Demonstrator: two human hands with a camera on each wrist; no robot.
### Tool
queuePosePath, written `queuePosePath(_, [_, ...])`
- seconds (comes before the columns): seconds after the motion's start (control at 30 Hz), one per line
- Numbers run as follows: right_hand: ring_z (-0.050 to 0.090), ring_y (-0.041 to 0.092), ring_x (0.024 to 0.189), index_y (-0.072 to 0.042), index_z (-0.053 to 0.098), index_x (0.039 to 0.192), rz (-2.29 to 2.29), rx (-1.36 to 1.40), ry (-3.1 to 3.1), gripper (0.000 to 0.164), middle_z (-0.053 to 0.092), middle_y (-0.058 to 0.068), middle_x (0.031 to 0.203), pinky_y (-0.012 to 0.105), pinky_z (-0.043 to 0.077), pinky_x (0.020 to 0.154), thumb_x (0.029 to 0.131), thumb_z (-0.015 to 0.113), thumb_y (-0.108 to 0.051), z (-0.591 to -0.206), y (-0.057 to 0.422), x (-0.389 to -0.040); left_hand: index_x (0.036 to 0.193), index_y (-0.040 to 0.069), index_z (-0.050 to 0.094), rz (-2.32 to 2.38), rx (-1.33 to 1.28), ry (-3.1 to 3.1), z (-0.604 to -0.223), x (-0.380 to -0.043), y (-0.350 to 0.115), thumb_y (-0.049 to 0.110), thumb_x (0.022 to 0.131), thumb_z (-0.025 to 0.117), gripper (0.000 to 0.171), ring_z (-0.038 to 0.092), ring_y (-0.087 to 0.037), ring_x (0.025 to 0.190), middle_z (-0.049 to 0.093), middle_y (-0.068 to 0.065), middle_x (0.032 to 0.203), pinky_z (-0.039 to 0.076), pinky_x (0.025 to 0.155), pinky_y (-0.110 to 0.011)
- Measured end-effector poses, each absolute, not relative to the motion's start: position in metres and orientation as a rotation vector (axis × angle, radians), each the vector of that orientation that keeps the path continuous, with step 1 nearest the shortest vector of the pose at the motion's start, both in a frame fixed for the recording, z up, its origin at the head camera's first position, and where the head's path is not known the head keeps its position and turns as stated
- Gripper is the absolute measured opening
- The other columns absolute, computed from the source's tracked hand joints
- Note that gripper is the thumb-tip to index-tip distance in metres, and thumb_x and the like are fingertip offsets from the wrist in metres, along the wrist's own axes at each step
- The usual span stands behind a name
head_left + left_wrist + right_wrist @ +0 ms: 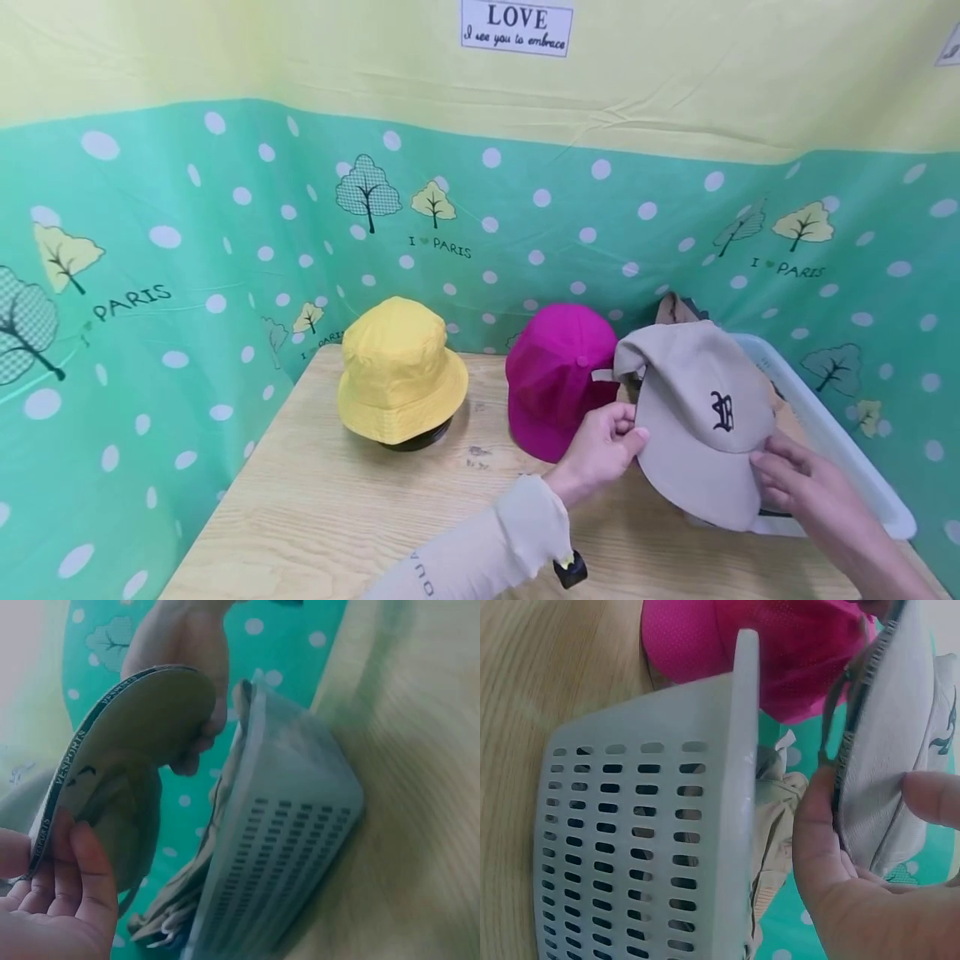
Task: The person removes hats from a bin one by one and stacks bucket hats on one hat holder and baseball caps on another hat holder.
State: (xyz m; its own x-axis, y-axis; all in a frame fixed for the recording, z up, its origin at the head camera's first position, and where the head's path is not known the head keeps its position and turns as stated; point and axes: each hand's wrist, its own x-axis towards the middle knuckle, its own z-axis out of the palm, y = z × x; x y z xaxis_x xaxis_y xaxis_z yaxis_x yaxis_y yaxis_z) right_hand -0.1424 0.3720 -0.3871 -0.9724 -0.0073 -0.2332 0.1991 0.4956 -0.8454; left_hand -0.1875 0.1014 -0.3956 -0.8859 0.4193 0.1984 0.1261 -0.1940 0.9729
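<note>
A light grey baseball cap (705,417) with a dark embroidered letter hangs over the basket, its brim tilted down toward me. My left hand (603,446) pinches the cap's left edge between thumb and fingers. On the other side, my right hand (806,479) holds the brim by its right edge. The left wrist view shows the brim's underside (161,712) with a lettered band along its rim. Seen from the right wrist, my right thumb (934,799) lies on the cap's outer face with the fingers behind it.
Behind my hands, a pale perforated plastic basket (739,787) holds several folded hats (776,832). A magenta cap (558,375) stands left of it on the wooden table (315,500). Farther left, a yellow bucket hat (401,367) sits on a dark stand (420,437). Patterned curtains enclose the table.
</note>
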Motion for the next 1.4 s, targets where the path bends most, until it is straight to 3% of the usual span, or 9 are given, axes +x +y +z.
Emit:
queuePosePath(0.03, [0.05,0.02,0.113,0.014,-0.002,0.145,-1.481,0.176,2.508,0.084,0.015,0.037,0.147,0.026,0.052,0.08,0.101,0.039,-0.045,-0.388,0.372,-0.143,0.104,-0.006,0.06,2.175,0.663,1.885,-0.395,-0.188,0.1,-0.001,0.091,0.056,0.015,0.057,-0.001,0.068,0.065,-0.005,0.083,0.049,0.064,-0.018])
queuePosePath(0.2, [0.044,0.033,0.121,0.012,-0.005,0.146,-1.476,0.199,2.557,0.087,0.016,0.037,0.146,0.018,0.049,0.077,0.1,0.039,-0.047,-0.384,0.368,-0.143,0.108,-0.002,0.06,2.109,0.785,2.033,-0.389,-0.194,0.091,0.0,0.091,0.058,0.018,0.056,0.0,0.069,0.067,-0.005,0.085,0.049,0.061,-0.016])
queuePosePath(0.33, [0.047,0.004,0.107,0.008,-0.001,0.148,-1.503,0.196,2.677,0.085,0.023,0.034,0.145,0.012,0.046,0.073,0.099,0.042,-0.047,-0.377,0.358,-0.147,0.115,-0.001,0.059,2.078,0.881,2.123,-0.375,-0.201,0.083,0.001,0.09,0.061,0.025,0.054,0.0,0.067,0.067,-0.005,0.083,0.048,0.06,-0.017])
queuePosePath(0.43, [0.043,-0.005,0.099,0.004,0.004,0.15,-1.588,0.181,2.74,0.082,0.028,0.028,0.143,0.011,0.046,0.073,0.099,0.045,-0.045,-0.371,0.344,-0.152,0.122,0.0,0.055,2.042,0.944,2.2,-0.36,-0.209,0.076,0.003,0.089,0.063,0.034,0.055,-0.001,0.067,0.068,-0.004,0.083,0.049,0.062,-0.018])
queuePosePath(0.6, [0.049,0.0,0.102,0.001,0.011,0.15,-1.701,0.097,2.801,0.078,0.036,0.021,0.138,0.012,0.048,0.076,0.098,0.048,-0.044,-0.35,0.317,-0.169,0.133,0.006,0.044,1.981,0.977,2.299,-0.33,-0.229,0.057,0.007,0.087,0.069,0.053,0.059,-0.007,0.071,0.065,-0.001,0.08,0.052,0.068,-0.022])
queuePosePath(0.87, [0.05,0.012,0.101,0.001,0.019,0.148,-1.828,0.017,2.825,0.076,0.046,0.011,0.122,0.019,0.05,0.075,0.096,0.052,-0.043,-0.322,0.273,-0.22,0.141,0.01,0.029,1.906,0.773,2.662,-0.306,-0.269,0.023,0.016,0.08,0.078,0.079,0.059,-0.012,0.072,0.062,-0.001,0.081,0.049,0.067,-0.025])
queuePosePath(1.03, [0.049,0.018,0.103,0.002,0.022,0.147,-1.859,0.022,2.805,0.072,0.047,0.016,0.124,0.021,0.048,0.073,0.097,0.053,-0.04,-0.324,0.254,-0.245,0.143,0.007,0.026,1.858,0.617,2.714,-0.307,-0.288,0.007,0.02,0.079,0.079,0.084,0.058,-0.015,0.072,0.062,-0.003,0.083,0.048,0.067,-0.028])
queuePosePath(1.2, [0.052,0.023,0.105,0.003,0.027,0.144,-1.808,0.043,2.803,0.071,0.05,0.021,0.124,0.021,0.048,0.073,0.096,0.052,-0.043,-0.331,0.244,-0.257,0.146,0.005,0.02,1.899,0.42,2.572,-0.317,-0.301,-0.003,0.021,0.078,0.079,0.091,0.06,-0.016,0.074,0.065,-0.006,0.082,0.048,0.069,-0.028])
queuePosePath(1.4, [0.052,0.022,0.092,0.005,0.03,0.14,-1.764,0.062,2.744,0.069,0.052,0.017,0.111,0.025,0.049,0.069,0.097,0.051,-0.043,-0.348,0.239,-0.257,0.149,0.005,0.016,1.968,0.225,2.347,-0.332,-0.305,-0.009,0.017,0.079,0.079,0.095,0.057,-0.016,0.066,0.065,-0.007,0.082,0.048,0.062,-0.03])
